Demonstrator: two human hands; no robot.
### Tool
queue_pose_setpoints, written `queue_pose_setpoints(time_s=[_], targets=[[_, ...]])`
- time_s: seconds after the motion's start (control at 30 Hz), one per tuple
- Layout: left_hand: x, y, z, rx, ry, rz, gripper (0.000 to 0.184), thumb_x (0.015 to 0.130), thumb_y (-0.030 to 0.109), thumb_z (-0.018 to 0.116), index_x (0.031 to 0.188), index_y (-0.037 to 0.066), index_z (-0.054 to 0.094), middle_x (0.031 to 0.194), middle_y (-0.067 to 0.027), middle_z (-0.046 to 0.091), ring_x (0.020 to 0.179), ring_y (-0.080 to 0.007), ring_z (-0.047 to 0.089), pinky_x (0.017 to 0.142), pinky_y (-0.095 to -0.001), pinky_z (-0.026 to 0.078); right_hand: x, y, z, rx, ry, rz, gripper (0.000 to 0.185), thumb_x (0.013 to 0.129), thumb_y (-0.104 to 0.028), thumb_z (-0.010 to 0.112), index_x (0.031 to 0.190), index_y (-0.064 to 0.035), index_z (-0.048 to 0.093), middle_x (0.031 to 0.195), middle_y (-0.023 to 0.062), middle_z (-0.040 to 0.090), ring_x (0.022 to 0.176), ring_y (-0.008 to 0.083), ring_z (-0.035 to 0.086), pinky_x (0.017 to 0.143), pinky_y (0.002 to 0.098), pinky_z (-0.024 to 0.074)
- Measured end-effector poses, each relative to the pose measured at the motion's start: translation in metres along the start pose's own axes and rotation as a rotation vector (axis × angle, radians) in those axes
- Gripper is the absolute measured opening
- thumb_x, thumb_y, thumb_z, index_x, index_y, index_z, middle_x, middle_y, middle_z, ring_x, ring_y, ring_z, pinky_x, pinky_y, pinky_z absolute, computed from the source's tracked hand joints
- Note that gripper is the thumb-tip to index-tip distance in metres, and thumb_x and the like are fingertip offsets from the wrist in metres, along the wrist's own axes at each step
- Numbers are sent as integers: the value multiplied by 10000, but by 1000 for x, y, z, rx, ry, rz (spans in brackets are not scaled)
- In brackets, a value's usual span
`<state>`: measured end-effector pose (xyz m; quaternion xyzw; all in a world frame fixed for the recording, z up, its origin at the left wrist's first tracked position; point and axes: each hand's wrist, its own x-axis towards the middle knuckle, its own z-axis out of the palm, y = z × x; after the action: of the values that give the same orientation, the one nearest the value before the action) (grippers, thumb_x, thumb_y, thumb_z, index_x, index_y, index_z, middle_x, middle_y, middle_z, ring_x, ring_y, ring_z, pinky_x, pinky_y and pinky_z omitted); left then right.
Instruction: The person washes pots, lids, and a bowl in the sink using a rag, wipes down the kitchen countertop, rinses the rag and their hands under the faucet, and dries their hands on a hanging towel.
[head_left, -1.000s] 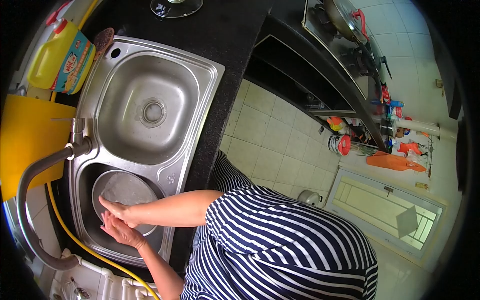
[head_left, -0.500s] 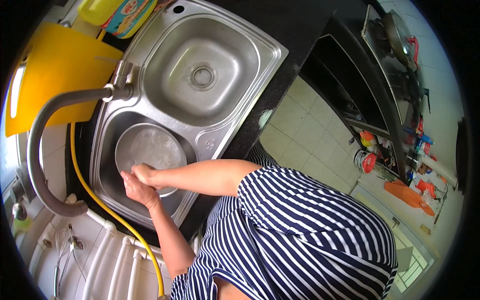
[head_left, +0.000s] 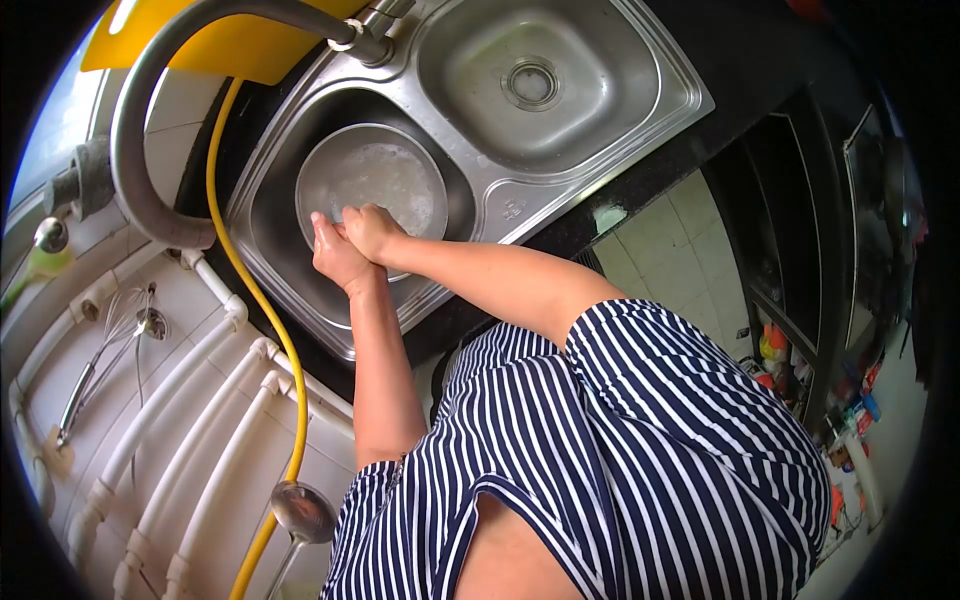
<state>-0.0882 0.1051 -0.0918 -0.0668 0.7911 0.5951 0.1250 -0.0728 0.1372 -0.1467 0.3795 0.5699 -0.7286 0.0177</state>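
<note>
Over a round metal basin (head_left: 375, 165) in the smaller sink bowl, my two wet hands are clasped together. My left hand (head_left: 340, 252) comes from the lower left, its fingers pressed against the other hand. From the right reaches my right hand (head_left: 373, 232), its fingers curled over the left one. No object shows between them, though the inner sides of both palms are hidden. Cloudy water with whitish foam lies in the basin.
The larger sink bowl (head_left: 540, 125) lies upper right, with the faucet (head_left: 150, 120) curving at the left. A yellow hose (head_left: 255, 285), white pipes (head_left: 215, 385), a whisk (head_left: 105, 340) and a ladle (head_left: 303, 512) are at the left. A yellow board (head_left: 200, 45) stands behind.
The view has swung, so sink and basin sit farther right and higher. My hands, loosely touching with left fingers spread a second ago, are now closed together over the basin.
</note>
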Motion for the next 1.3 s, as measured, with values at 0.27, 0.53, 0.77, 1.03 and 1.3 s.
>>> queue_pose_setpoints(time_s=[0.27, 0.53, 0.77, 1.03, 1.3], targets=[[-12, 9, -7, -262, 82, -160, 415, 1010, 396, 518, 745, 76, 529, 651, -33, 534, 606, -177, 544, 603, -331, 473, -31, -33, -22, -34, -53, -15, 583, 948, -465, 397, 898, 7, 736, 898, 301, 676, 918, 449, 670, 853, 469, 520], [7, 28, -38, -820, -227, -244, 579, 1047, 550, 269, 1190, 60, 541, 1213, -116, 600, 1105, -283, 585, 987, -486, 466, -56, -56, -71, 316, -230, -86, 404, 868, -349, 729, 1085, -18, 649, 989, 70, 667, 922, 180, 661, 677, 321, 579], [-66, 79, -27, -546, -692, -198, 470, 938, 261, 667, 1351, 112, 499, 1284, -39, 585, 1196, -174, 554, 1019, -374, 444, -88, -93, -146, 516, -222, -102, 312, 895, -283, 710, 1080, -55, 603, 1003, 52, 639, 940, 156, 632, 834, 333, 548], [-105, 86, 15, -481, -791, -143, 444, 932, 211, 662, 1322, 60, 515, 1230, -52, 605, 1132, -187, 608, 957, -359, 507, -111, -88, -216, 290, -177, -156, 382, 984, -399, 601, 1181, -72, 604, 1094, 43, 637, 977, 134, 618, 808, 304, 538], [-121, 64, 57, -515, -775, -168, 403, 875, 110, 673, 1246, 46, 528, 1169, -81, 613, 1061, -194, 626, 912, -369, 521, -141, -78, -237, -466, 143, -709, 423, 917, -394, 675, 1069, -1, 631, 1035, 171, 663, 977, 296, 647, 851, 378, 506]])
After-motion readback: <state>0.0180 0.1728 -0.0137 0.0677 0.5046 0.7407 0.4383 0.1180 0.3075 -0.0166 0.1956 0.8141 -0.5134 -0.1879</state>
